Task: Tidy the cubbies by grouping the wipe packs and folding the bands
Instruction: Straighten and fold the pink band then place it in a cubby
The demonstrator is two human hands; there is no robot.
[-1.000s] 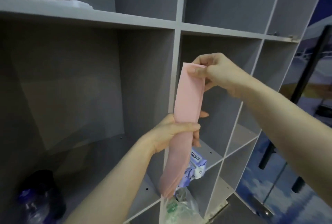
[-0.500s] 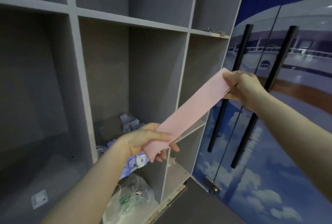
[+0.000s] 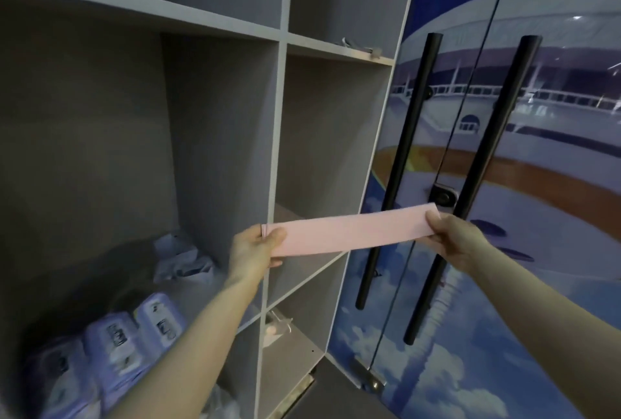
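A pink band [image 3: 349, 233] is stretched flat and nearly level in front of the grey cubby unit [image 3: 279, 136]. My left hand [image 3: 253, 252] pinches its left end and my right hand [image 3: 458, 239] pinches its right end. In the wide cubby at lower left stand several purple wipe packs [image 3: 134, 334] side by side. Further back in the same cubby lie more pale packs [image 3: 183, 262], crumpled and loose.
Glass doors [image 3: 504, 183] with two tall black bar handles [image 3: 396, 166] stand to the right of the cubbies. A small clear item [image 3: 277, 326] lies in the lower narrow cubby. A clear plastic bag [image 3: 218, 405] shows at the bottom edge.
The band went from hanging upright to being pulled out level between both hands. My left hand slid to its end, and my view swung right and down.
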